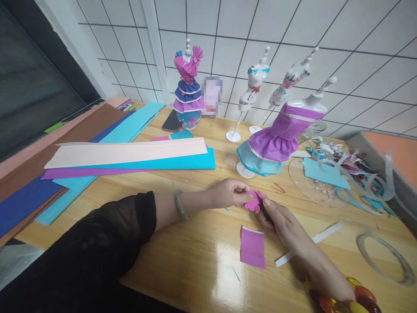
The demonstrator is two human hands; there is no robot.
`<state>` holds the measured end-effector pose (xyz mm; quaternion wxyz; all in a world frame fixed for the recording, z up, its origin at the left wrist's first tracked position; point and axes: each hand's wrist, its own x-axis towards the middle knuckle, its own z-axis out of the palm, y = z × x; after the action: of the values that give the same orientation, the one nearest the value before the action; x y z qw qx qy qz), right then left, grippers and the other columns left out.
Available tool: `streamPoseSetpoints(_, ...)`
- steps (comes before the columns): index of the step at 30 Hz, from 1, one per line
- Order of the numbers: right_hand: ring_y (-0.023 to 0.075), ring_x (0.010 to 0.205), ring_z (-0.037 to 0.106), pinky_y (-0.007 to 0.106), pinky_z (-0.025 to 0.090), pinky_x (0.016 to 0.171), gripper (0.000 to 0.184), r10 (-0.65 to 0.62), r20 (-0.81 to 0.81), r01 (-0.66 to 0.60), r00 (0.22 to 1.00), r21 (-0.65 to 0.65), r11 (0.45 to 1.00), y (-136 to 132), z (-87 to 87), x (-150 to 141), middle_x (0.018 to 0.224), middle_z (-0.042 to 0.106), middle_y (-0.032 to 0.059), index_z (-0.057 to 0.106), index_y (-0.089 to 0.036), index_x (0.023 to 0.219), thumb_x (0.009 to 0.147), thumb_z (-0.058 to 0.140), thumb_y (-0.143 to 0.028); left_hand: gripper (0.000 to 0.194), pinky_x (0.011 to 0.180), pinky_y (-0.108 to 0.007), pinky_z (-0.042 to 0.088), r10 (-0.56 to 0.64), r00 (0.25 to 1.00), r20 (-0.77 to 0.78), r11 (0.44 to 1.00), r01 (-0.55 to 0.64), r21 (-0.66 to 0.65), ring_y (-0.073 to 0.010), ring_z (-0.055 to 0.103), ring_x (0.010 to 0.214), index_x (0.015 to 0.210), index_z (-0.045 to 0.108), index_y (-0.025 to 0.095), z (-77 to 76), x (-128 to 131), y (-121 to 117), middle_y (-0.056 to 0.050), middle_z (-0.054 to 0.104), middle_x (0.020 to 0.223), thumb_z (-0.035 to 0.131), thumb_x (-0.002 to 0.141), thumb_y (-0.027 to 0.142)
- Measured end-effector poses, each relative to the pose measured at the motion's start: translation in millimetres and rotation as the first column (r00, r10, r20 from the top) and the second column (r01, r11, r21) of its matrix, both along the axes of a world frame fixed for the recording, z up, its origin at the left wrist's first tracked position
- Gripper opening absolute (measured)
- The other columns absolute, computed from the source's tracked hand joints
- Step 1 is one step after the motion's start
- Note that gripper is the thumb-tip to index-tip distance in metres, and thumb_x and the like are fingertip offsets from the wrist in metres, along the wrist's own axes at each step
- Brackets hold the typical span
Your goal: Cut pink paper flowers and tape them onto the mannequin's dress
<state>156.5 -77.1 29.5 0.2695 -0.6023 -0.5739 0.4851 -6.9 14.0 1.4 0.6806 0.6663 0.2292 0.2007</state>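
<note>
My left hand [233, 194] pinches a small bright pink paper piece [251, 203] with scalloped edges, thumb and fingers closed on its left side. From the right, my right hand [280, 221] is closed around a slim black pointed tool [266, 210]; its tip lies against the pink paper. Whether it is scissors or tweezers I cannot tell, since the fingers hide most of it. Below both hands a purple paper rectangle [253, 248] lies flat. Behind them stands a mannequin [283, 130] in a purple and light blue paper dress.
Long folded paper strips [137, 152] cover the table's left side. At the back are a dressed mannequin [189, 93], two bare mannequins and a dark phone [171, 121]. Ribbon and paper scraps [355, 174] lie right, with a clear tape ring [386, 261] and white strip [325, 232].
</note>
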Motion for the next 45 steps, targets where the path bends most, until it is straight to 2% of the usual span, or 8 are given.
streamPoseSetpoints(9,0.0104,0.045,0.031,0.026,0.027,0.047,0.049,-0.017,0.001,0.017,1.000,0.009,1.000,-0.2,1.9,-1.3,0.049,0.034,-0.0048,0.034,-0.021,0.058,0.091,0.028,-0.058,0.032,0.050,-0.021,0.027,-0.007,1.000,0.030,1.000,0.007,-0.014,-0.0054,0.035,0.054,0.069,0.051,0.014,0.5,-0.4,0.5,0.004,0.042,0.060,0.053,0.080,0.044)
streamPoseSetpoints(17,0.0104,0.045,0.031,0.026,0.028,0.047,0.048,-0.041,-0.003,0.041,0.999,0.031,0.999,0.2,2.1,0.1,0.049,0.034,-0.0049,0.037,-0.021,0.059,0.091,0.029,-0.057,0.032,0.056,-0.019,0.036,-0.010,0.999,0.047,0.994,0.015,-0.104,-0.0043,0.044,0.057,0.084,0.058,0.014,3.0,-0.2,1.4,0.001,0.056,0.071,0.058,0.077,0.045)
streamPoseSetpoints(23,0.0103,0.043,0.032,0.026,0.028,0.045,0.050,-0.100,-0.038,0.102,0.994,0.050,0.994,0.4,-0.9,1.9,0.047,0.035,-0.0047,0.037,-0.022,0.057,0.092,0.027,-0.057,0.037,0.061,-0.020,0.040,-0.063,0.997,0.048,0.994,0.067,-0.081,-0.0076,0.054,0.067,0.093,0.061,0.012,-1.1,1.8,2.3,-0.005,0.064,0.081,0.062,0.075,0.044)
streamPoseSetpoints(25,0.0102,0.043,0.032,0.026,0.028,0.045,0.050,-0.112,-0.036,0.114,0.993,0.066,0.991,0.2,-2.1,2.4,0.047,0.035,-0.0046,0.038,-0.021,0.057,0.092,0.027,-0.056,0.037,0.064,-0.020,0.041,-0.046,0.997,0.058,0.996,0.051,-0.077,-0.0084,0.055,0.071,0.095,0.062,0.012,-1.9,2.5,2.6,-0.005,0.064,0.084,0.064,0.074,0.042)
streamPoseSetpoints(29,0.0103,0.043,0.032,0.026,0.028,0.045,0.050,-0.108,-0.041,0.111,0.993,0.066,0.992,0.2,-2.7,1.8,0.047,0.035,-0.0047,0.039,-0.021,0.058,0.092,0.027,-0.056,0.034,0.056,-0.020,0.035,0.026,0.999,0.036,0.999,-0.024,-0.047,-0.0062,0.047,0.060,0.089,0.064,0.011,-0.7,1.8,2.7,-0.001,0.060,0.072,0.064,0.073,0.041)
streamPoseSetpoints(33,0.0104,0.044,0.032,0.026,0.028,0.046,0.049,-0.081,-0.059,0.084,0.995,0.051,0.995,0.8,-1.8,0.3,0.047,0.035,-0.0047,0.039,-0.021,0.059,0.092,0.027,-0.056,0.029,0.049,-0.020,0.027,0.036,0.999,0.039,0.998,-0.033,-0.062,-0.0044,0.038,0.051,0.083,0.062,0.011,3.1,0.0,2.2,0.004,0.049,0.058,0.062,0.074,0.040)
streamPoseSetpoints(40,0.0100,0.042,0.031,0.026,0.027,0.045,0.049,-0.066,-0.068,0.069,0.995,0.040,0.997,0.4,-1.4,-0.1,0.046,0.036,-0.0050,0.038,-0.022,0.059,0.091,0.028,-0.058,0.022,0.057,-0.019,0.035,0.003,0.997,0.082,0.994,0.007,-0.113,-0.0058,0.047,0.062,0.080,0.063,0.011,-0.5,2.6,3.4,0.000,0.059,0.070,0.064,0.073,0.031)
streamPoseSetpoints(45,0.0097,0.042,0.030,0.026,0.026,0.044,0.049,-0.065,-0.074,0.066,0.995,0.022,0.998,0.0,-1.9,0.9,0.046,0.034,-0.0056,0.039,-0.021,0.061,0.090,0.029,-0.059,0.020,0.059,-0.018,0.036,-0.006,0.995,0.096,0.996,0.015,-0.085,-0.0059,0.048,0.063,0.081,0.063,0.011,-6.6,3.7,4.9,-0.001,0.060,0.073,0.063,0.074,0.030)
